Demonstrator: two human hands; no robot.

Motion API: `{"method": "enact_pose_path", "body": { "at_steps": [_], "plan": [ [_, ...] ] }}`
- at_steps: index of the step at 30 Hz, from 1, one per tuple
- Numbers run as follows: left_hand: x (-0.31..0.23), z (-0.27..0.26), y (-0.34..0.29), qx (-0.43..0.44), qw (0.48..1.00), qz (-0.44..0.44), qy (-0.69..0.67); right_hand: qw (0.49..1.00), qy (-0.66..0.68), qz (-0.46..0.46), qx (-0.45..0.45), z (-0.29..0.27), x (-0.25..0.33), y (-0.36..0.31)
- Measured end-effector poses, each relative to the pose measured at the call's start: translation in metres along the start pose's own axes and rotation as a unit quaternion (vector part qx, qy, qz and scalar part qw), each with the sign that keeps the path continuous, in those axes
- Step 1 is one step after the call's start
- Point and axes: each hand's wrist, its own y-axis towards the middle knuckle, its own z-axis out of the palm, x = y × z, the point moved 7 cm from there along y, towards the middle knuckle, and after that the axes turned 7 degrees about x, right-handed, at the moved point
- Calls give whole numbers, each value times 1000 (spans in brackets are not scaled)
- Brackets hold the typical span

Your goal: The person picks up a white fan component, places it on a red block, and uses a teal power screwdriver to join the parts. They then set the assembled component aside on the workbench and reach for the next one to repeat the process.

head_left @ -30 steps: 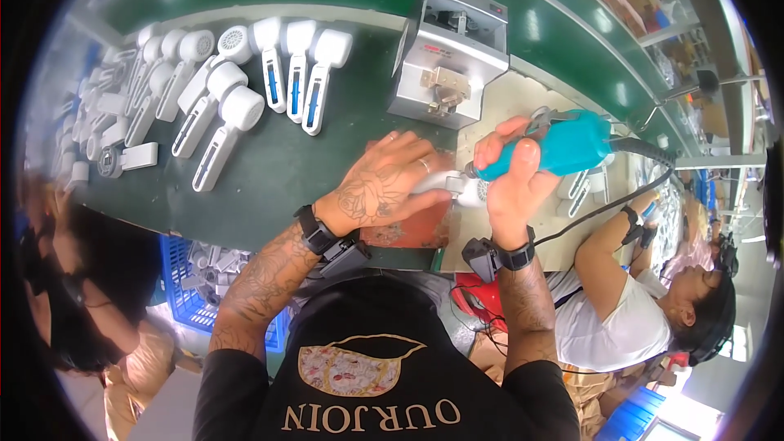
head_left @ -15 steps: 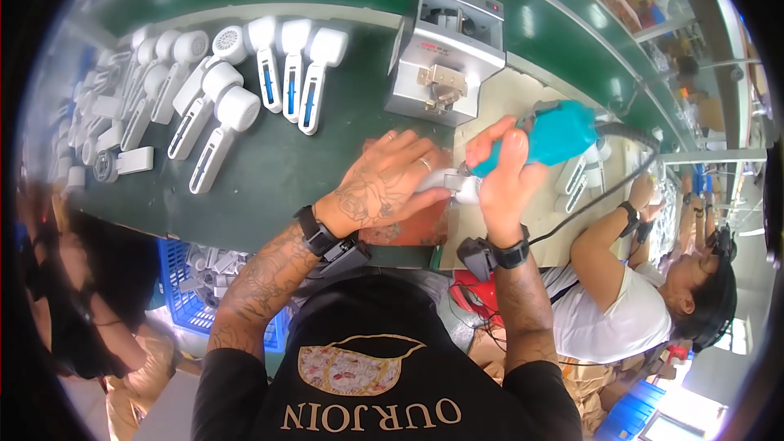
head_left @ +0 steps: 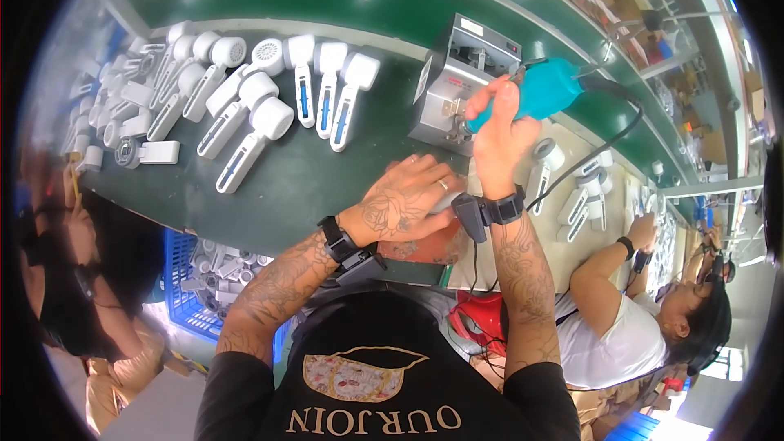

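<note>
My right hand (head_left: 500, 135) is wrapped round a teal electric screwdriver (head_left: 554, 86), its tip up against the front of a grey box-shaped screw feeder (head_left: 445, 90). Flat over a reddish-brown mat (head_left: 420, 250), my left hand (head_left: 408, 200) has its fingers closed on a white and grey piece (head_left: 445, 201), mostly hidden under the fingers and the right wrist. What kind of piece it is cannot be made out. Left of the feeder, white handheld shower heads (head_left: 353, 102) with blue strips in their handles lie on the green table (head_left: 327, 188).
More white shower heads and parts (head_left: 135, 110) are heaped at the far left. Others (head_left: 543, 167) lie on brown paper at the right. A black cable (head_left: 600, 143) hangs from the screwdriver. Below the table is a blue crate (head_left: 184, 310) of parts. A co-worker (head_left: 612, 302) sits at the right.
My right hand has lifted the screwdriver away from the piece in my left hand and brought its tip to the feeder. The left hand keeps its place on the mat.
</note>
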Motion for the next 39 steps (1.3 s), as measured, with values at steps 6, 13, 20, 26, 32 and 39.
{"method": "enact_pose_path", "body": {
  "at_steps": [6, 13, 20, 26, 32, 39],
  "plan": [
    [6, -3, -4, -16, 999, -32, 15, 996, -6, 80, -30, -10, 32, -31],
    [0, -3, 3, 1, 1000, 9, -4, 997, -12, 72, -11, -43, 48, -85],
    [-1, 2, 2, 18, 1000, 5, -19, 997, -1, 74, -30, -47, 42, -97],
    [0, 3, 2, 19, 1000, 3, -11, 996, 29, 80, 9, -42, 35, -102],
    [3, 0, 7, -12, 1000, -12, -19, 992, 68, 102, 18, -42, 28, -99],
    [1, -3, -5, -32, 998, 44, -18, 984, 12, 156, -82, -69, 5, -127]
  ]
}}
